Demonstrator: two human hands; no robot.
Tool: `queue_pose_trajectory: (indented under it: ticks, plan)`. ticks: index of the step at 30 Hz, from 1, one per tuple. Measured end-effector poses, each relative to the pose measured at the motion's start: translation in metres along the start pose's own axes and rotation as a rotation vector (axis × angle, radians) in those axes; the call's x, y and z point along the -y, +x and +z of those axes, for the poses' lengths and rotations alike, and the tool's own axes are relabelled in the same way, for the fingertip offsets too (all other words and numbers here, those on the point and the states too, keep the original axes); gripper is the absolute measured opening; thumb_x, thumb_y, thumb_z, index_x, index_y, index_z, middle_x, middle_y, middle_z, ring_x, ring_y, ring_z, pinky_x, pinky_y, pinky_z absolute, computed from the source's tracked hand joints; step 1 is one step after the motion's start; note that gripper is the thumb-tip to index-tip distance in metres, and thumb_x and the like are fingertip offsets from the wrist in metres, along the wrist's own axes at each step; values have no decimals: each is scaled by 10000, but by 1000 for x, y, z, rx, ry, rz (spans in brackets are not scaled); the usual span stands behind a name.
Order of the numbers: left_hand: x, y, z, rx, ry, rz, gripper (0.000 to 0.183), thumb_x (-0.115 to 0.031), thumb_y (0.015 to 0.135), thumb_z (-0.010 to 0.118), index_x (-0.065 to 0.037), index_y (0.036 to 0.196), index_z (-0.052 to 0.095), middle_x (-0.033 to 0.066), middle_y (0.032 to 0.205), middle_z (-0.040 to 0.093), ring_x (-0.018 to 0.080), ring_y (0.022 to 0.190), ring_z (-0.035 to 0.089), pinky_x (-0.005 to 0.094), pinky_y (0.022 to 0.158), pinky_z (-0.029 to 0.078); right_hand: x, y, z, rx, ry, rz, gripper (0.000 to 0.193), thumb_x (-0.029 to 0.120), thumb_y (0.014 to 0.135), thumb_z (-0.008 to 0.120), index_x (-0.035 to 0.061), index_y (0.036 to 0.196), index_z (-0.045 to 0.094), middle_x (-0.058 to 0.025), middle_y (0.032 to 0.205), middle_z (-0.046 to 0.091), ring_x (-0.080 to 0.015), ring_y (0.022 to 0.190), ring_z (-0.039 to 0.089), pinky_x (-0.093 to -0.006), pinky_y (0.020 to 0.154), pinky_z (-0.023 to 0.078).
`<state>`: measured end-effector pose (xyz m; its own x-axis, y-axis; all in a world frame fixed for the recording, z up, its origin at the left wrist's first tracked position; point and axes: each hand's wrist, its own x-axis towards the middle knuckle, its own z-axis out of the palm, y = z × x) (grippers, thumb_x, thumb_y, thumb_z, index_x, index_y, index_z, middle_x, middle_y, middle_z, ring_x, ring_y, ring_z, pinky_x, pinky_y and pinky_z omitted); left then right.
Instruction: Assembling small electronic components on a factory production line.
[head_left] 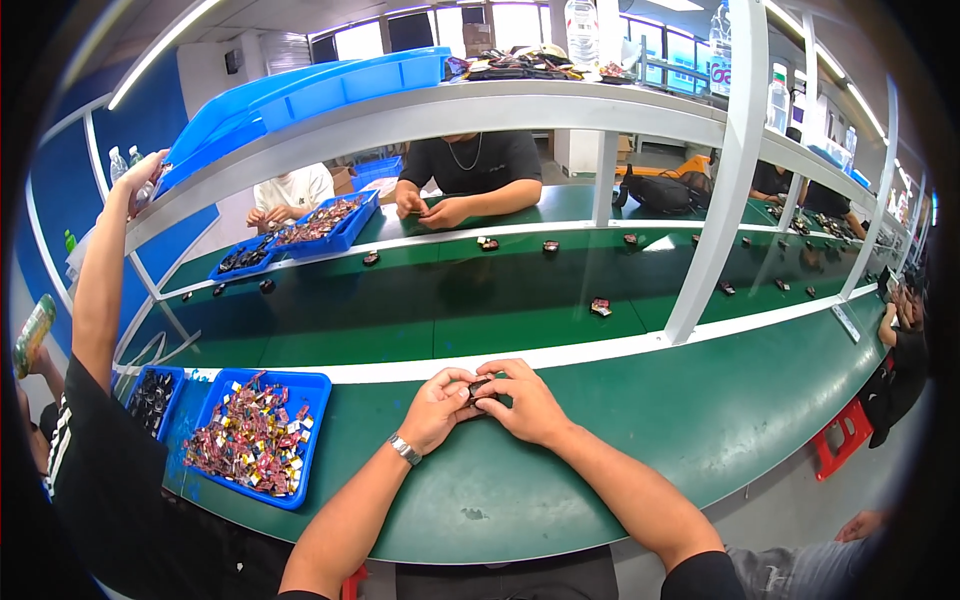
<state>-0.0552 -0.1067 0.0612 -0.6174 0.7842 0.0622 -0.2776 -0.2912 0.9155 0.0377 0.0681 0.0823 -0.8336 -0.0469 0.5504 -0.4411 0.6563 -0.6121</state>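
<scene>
Both my hands meet over the green table near its far white edge. Between their fingertips is a small black piece [481, 388], mostly covered by the fingers, so its exact kind does not show. My left hand [437, 408], with a metal-band watch [405, 449] on its wrist, pinches the piece from the left. My right hand [525, 402] grips it from the right with thumb and fingers bent. To the left stands a blue tray [322, 420] heaped with small red, white and yellow parts. Beside it, a smaller blue tray [177, 390] holds black parts.
A green conveyor belt [400, 325] carries spaced small parts beyond the table's white edge [560, 356]. A white shelf frame [715, 190] rises over it, bearing blue bins [350, 85] and bottles. At left, a person's raised arm [100, 290] reaches the shelf. Other people sit across.
</scene>
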Motion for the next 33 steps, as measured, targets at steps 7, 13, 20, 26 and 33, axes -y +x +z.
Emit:
queue_pose_trajectory:
  ticks: [7, 13, 20, 26, 33]
  plan:
    - [-1, -1, 3, 1, -35, 14, 214, -128, 950, 599, -60, 1131, 507, 148, 1248, 596, 219, 1127, 602, 395, 954, 522, -1, -1, 2, -24, 23, 32, 132, 101, 800, 727, 78, 930, 731, -55, 1176, 603, -245, 1111, 542, -364, 950, 473]
    - [1, -2, 1, 16, -58, 30, 236, -158, 935, 632, -74, 1121, 514, 141, 1272, 584, 215, 1133, 598, 395, 968, 506, 1, 0, 2, -29, 4, 27, 130, 129, 818, 704, 86, 939, 728, -47, 1194, 592, -246, 1150, 523, -355, 961, 465]
    - [3, 0, -3, 28, -100, 75, 236, -154, 926, 643, -76, 1109, 515, 127, 1235, 601, 220, 1127, 600, 412, 958, 513, 13, 0, 4, -102, -13, -93, 158, 77, 762, 728, 64, 920, 718, -68, 1203, 590, -272, 1151, 521, -374, 945, 472]
    - [1, -1, 0, 61, -153, 98, 212, -138, 930, 634, -82, 1098, 519, 134, 1246, 596, 227, 1128, 601, 430, 956, 516, 16, 1, 1, -187, -106, -152, 166, 56, 739, 739, 85, 902, 723, -76, 1164, 617, -280, 1126, 538, -372, 918, 484]
    - [3, -2, -2, 54, -149, 78, 204, -134, 932, 630, -80, 1095, 520, 139, 1254, 592, 232, 1132, 599, 431, 958, 516, 14, -1, 6, -174, -46, -98, 173, 56, 748, 728, 90, 917, 728, -63, 1188, 615, -272, 1139, 534, -371, 921, 483]
